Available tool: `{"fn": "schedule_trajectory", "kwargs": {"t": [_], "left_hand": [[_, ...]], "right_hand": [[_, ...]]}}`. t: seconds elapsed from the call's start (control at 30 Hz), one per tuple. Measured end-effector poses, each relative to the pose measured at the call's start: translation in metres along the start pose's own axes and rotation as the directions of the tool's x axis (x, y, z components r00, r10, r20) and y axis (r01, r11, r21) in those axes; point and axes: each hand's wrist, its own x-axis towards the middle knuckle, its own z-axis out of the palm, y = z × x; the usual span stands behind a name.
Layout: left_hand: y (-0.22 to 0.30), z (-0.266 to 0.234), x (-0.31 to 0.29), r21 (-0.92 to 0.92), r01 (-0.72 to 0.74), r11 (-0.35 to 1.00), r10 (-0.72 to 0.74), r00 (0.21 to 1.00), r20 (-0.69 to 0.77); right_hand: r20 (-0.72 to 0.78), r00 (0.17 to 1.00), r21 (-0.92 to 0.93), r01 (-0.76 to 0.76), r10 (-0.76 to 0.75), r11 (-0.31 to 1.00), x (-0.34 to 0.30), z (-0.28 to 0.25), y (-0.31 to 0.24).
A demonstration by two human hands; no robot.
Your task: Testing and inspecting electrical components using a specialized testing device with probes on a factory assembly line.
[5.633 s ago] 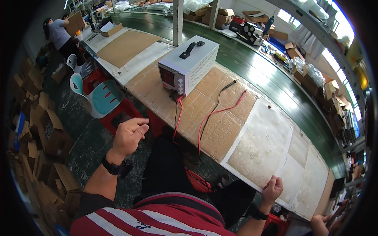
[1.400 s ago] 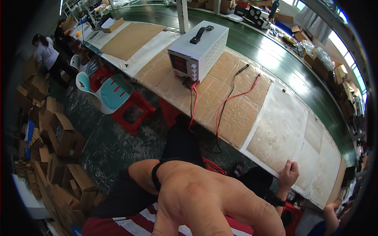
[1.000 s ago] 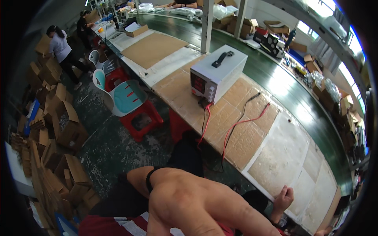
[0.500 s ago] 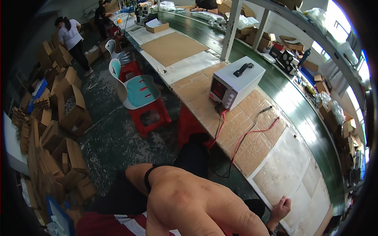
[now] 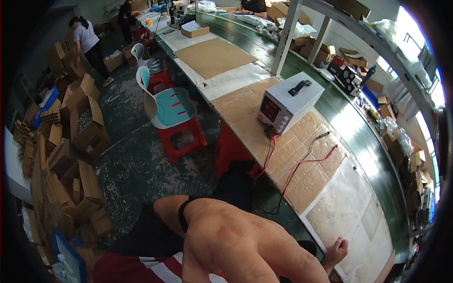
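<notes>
My left hand (image 5: 231,240) looms large at the lower middle, back upward, with a dark beaded band at its wrist. Its fingers run past the lower edge, so their tips and anything they touch are hidden. On the near edge of the worktable (image 5: 330,207) rests my right hand (image 5: 336,251), fingers curled closed, with nothing seen in it. Farther along the table stands a white bench power supply (image 5: 292,101) with a lit red display and black top handle. A red test lead (image 5: 302,162) and a black test lead (image 5: 309,141) lie in front of it.
A green conveyor belt (image 5: 349,120) runs behind the table. On the left are a turquoise-and-white chair (image 5: 174,108) on a red stool (image 5: 181,139) and piled cardboard boxes (image 5: 87,125). A metal frame post (image 5: 285,42) rises beyond the power supply. Other people work at the back.
The whole view has shifted slightly, with the power supply and table appearing farther right and lower. My right hand stays on the table edge. A person at the far left bends lower.
</notes>
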Motion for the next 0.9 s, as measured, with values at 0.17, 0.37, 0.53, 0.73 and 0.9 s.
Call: {"fn": "schedule_trajectory", "kwargs": {"t": [0.17,0.37,0.53,0.73,0.9], "left_hand": [[-0.006,0.001,0.006,-0.023,-0.075,0.997,0.072,0.989,-0.13],[-0.021,-0.005,0.012,-0.166,-0.063,0.984,0.044,0.993,-0.113],[-0.042,-0.011,0.019,-0.279,-0.031,0.96,0.007,0.996,-0.087],[-0.061,-0.016,0.029,-0.364,-0.013,0.931,-0.015,0.997,-0.074],[-0.066,-0.015,0.032,-0.349,0.044,0.936,-0.077,0.994,-0.082]], "right_hand": [[-0.009,1.0,-0.06,0.024,-0.025,0.998,-0.001,0.002,-0.006],[-0.04,0.999,-0.124,0.027,-0.032,0.992,-0.002,0.001,-0.017],[-0.006,1.0,-0.134,0.028,-0.029,0.991,-0.002,0.0,-0.022],[-0.029,0.999,-0.14,0.037,-0.042,0.989,-0.003,-0.001,-0.025],[-0.038,0.998,-0.154,0.042,-0.048,0.987,-0.002,-0.002,-0.029]]}}
